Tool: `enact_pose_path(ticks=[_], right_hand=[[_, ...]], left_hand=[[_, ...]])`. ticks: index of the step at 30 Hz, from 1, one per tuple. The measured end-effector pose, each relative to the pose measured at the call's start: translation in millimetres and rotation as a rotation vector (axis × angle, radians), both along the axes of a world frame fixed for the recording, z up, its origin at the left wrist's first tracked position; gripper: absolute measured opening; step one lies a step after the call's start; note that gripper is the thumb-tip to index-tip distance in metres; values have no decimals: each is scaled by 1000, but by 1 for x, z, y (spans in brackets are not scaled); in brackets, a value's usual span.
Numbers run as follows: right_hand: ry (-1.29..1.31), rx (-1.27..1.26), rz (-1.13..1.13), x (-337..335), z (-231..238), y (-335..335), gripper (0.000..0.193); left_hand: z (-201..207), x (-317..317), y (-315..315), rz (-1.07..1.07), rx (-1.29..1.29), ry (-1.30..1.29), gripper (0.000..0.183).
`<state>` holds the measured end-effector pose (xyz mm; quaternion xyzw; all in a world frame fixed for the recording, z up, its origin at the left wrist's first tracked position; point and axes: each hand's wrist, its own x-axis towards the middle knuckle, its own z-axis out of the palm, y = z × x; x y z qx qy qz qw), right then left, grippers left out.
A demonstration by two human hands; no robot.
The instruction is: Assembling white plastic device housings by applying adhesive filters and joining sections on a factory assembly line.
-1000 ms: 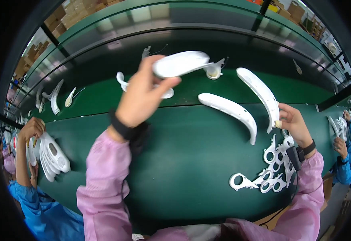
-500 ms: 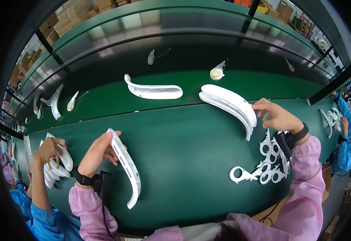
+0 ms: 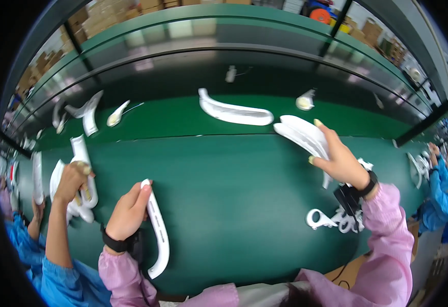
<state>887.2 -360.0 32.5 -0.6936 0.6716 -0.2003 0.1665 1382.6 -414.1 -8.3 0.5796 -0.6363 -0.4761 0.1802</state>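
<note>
In my left hand [image 3: 129, 212] is a long, curved white plastic strip with slots [image 3: 158, 230]. Thumb and fingers pinch its upper end, and the lower end hooks toward me. My right hand [image 3: 342, 161] reaches over a pair of curved white plastic shells [image 3: 302, 134] lying close together at the belt's edge. Its thumb is on their near side and its fingers on the far side, closed round them; the shells' right end is partly hidden. Just below my right wrist lie several white ring-shaped plastic pieces [image 3: 320, 219], some covered by the wrist and its strapped-on device.
Beyond the green table, a belt carries another curved white shell [image 3: 237, 112], a white part with a round disc [image 3: 305, 101] and a small wired part [image 3: 115, 116]. A co-worker's hand [image 3: 73, 181] handles white shells close to my left. Another person [image 3: 441, 174] works at far right.
My right hand has moved from the shells' right edge to over them, thumb and fingers round them. The strip in my left hand has turned its slotted face. The view has shifted left.
</note>
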Motion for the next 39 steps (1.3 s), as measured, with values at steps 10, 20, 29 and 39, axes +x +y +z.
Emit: enact_pose_path(ticks=[10, 20, 29, 39], right_hand=[[-971, 575, 173, 193, 3, -7, 75], [-480, 258, 586, 326, -31, -16, 55], [477, -426, 31, 120, -32, -129, 61], [-138, 33, 444, 134, 31, -109, 26]], left_hand=[[26, 15, 4, 202, -180, -301, 49], [10, 53, -5, 234, -446, -253, 60], [29, 89, 37, 137, -622, -374, 59], [118, 63, 95, -198, -871, -394, 60]])
